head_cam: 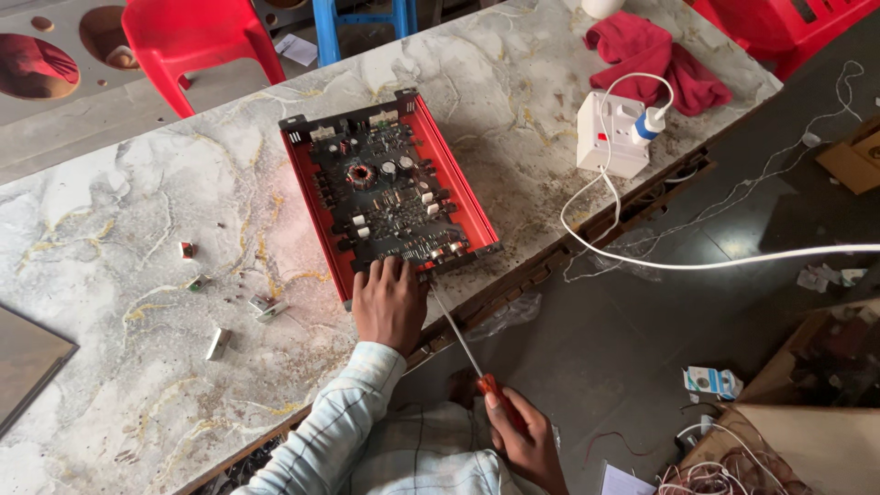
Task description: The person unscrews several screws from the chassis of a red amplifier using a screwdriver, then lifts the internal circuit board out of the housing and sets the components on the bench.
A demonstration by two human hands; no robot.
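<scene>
Marble table: amplifier, socket box.

Red metal amplifier chassis with exposed circuit board lies mid-table on the marble-patterned table. White socket box right of it; red cloth farther right; small loose parts near left.

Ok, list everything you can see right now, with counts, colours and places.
amplifier: one, red case, black board exposed, table centre
table: one, grey marble-look top
small parts: several, loose, left of amplifier
socket box: one, white, right table edge, white cable plugged in
cloth: one, dark red, behind socket box
chairs: red plastic, far side
screwdriver: one, orange handle, tip at amplifier's near edge
left hand: resting on amplifier's near edge
right hand: gripping screwdriver handle
</scene>
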